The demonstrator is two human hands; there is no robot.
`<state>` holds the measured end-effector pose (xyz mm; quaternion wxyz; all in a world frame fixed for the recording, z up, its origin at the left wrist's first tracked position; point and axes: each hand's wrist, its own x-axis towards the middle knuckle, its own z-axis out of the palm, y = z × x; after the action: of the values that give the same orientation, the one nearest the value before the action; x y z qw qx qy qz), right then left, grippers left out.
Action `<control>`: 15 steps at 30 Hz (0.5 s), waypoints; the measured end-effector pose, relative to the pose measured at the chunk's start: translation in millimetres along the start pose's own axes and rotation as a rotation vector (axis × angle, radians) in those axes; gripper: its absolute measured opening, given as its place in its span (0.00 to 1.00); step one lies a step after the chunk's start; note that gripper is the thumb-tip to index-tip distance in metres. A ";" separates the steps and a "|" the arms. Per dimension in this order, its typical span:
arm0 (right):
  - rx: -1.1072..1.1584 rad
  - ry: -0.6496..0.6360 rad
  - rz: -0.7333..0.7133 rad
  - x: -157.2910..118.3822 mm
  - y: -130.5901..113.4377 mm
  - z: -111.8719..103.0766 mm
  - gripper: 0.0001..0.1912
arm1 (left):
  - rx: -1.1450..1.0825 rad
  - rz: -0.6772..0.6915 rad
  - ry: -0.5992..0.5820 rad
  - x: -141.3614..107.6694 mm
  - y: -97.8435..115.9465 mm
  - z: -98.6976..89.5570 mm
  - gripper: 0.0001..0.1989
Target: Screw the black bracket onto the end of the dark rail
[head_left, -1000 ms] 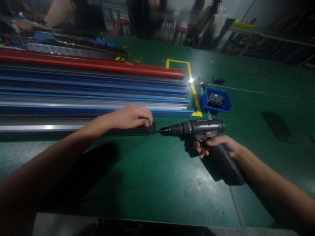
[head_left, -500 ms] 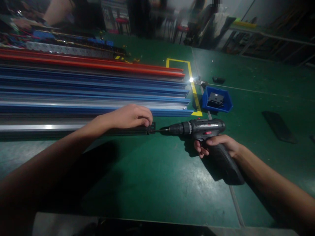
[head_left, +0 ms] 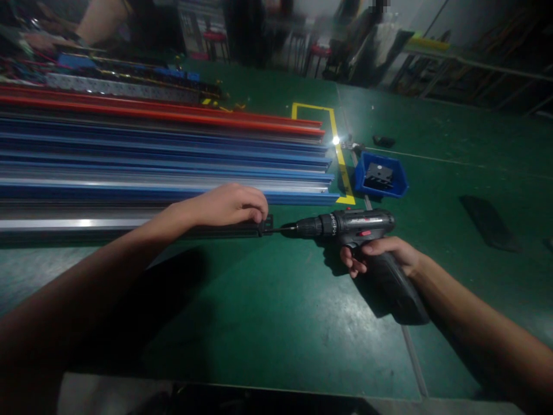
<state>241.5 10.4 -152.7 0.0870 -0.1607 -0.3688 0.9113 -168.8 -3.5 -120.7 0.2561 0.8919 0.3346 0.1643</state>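
My right hand [head_left: 400, 253] is wrapped round the grip of a black cordless drill [head_left: 367, 222], its fingers by the trigger. The drill lies level and points left, and its long thin bit [head_left: 285, 229] reaches a small black end cap [head_left: 270, 222]. That cap sits at the right end of a dark metal rail [head_left: 86, 223]. With fingers curled down, my left hand [head_left: 235, 204] rests over the rail's end and pinches the cap; its fingertips are partly hidden. Whether a screw sits at the tip of the bit, I cannot tell.
Behind the rail lie several blue rails [head_left: 173, 155] and a red-orange rail [head_left: 173, 109]. A blue bin [head_left: 362, 178] with dark plates stands to the right, beyond the drill. Further right lies a flat dark piece [head_left: 490, 223]. Another person's arm [head_left: 101, 23] shows at the far left.
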 end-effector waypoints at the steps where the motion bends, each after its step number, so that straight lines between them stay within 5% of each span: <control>1: -0.002 0.000 -0.003 0.1 0.1 0.0 0.16 | 0.002 -0.002 -0.002 -0.1 0.0 0.0 0.10; 15: -0.003 0.034 0.028 -0.7 -1.8 2.1 0.15 | -0.011 -0.006 -0.006 0.7 0.6 -0.7 0.10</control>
<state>241.4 10.1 -149.9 0.0804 -0.1813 -0.3663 0.9091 -168.4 -3.1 -119.7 0.2625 0.8899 0.3355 0.1628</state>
